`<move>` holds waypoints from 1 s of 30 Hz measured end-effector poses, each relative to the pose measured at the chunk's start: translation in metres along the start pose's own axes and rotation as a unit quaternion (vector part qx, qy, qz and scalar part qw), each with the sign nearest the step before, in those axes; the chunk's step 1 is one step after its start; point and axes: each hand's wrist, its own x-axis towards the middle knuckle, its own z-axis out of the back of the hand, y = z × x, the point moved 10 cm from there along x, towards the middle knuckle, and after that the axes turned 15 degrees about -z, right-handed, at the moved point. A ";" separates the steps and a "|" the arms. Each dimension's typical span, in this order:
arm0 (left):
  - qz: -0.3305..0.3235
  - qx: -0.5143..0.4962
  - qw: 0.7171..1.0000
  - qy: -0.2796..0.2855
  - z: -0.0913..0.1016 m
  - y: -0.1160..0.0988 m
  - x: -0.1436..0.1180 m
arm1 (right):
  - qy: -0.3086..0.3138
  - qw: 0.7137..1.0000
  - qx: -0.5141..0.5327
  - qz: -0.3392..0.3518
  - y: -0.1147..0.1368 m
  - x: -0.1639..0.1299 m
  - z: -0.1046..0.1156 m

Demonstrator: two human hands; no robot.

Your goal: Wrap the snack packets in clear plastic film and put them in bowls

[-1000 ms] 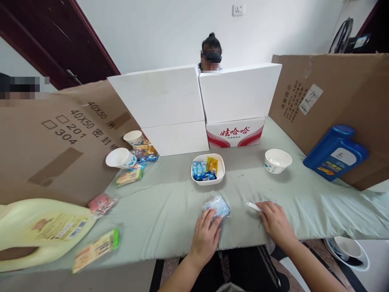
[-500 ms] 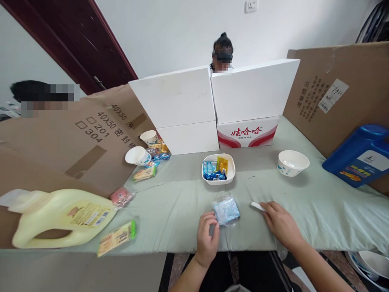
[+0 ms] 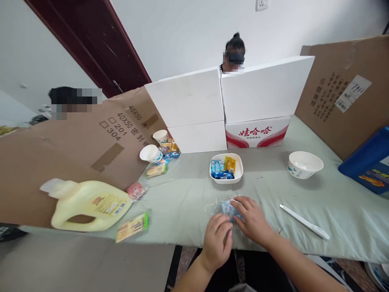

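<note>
Both hands meet at the lower centre of the frame on a blue snack packet (image 3: 227, 207) lying on the green cloth (image 3: 182, 202): the left hand (image 3: 218, 240) curls its fingers against the near edge, the right hand (image 3: 252, 219) pinches the far side. They seem to be working the wrapper open, which calls for a firm opposing pull. The white pen (image 3: 304, 221) lies apart at lower right, the white dish (image 3: 226, 168) of sweets just above.

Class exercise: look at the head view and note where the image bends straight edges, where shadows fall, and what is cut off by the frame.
Head view: wide-angle bending tilts the door frame and cardboard panels outward; even, soft light, with a faint shadow beside the empty bowl; the blue jug is cropped at the right edge; both hands, left and right, are sharp over the blue packet.
</note>
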 end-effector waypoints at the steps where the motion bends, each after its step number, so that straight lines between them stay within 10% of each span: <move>1: 0.039 0.022 0.999 0.021 -0.007 0.013 -0.001 | 0.016 1.000 0.000 0.013 0.010 0.006 -0.010; 4: 0.147 0.053 0.987 0.038 -0.019 0.056 -0.014 | 0.044 0.999 0.004 0.026 0.016 0.014 -0.027; 8: 0.131 0.025 0.991 0.028 -0.020 0.072 -0.024 | 0.025 0.999 0.031 0.004 -0.016 -0.001 -0.009; 13: 0.047 0.091 0.993 -0.059 0.018 0.041 -0.019 | -0.023 0.996 0.076 -0.047 -0.071 -0.040 0.043; 19: -0.056 0.041 0.998 0.007 0.026 -0.008 -0.016 | -0.104 0.987 0.033 -0.118 -0.116 -0.072 0.081; 24: -0.099 -0.094 0.964 0.227 -0.011 -0.036 -0.037 | -0.131 0.985 0.058 -0.100 -0.085 -0.060 0.096; 30: -0.098 -0.043 0.963 0.248 -0.020 -0.037 -0.021 | 0.125 0.990 0.064 -0.010 -0.002 -0.037 0.036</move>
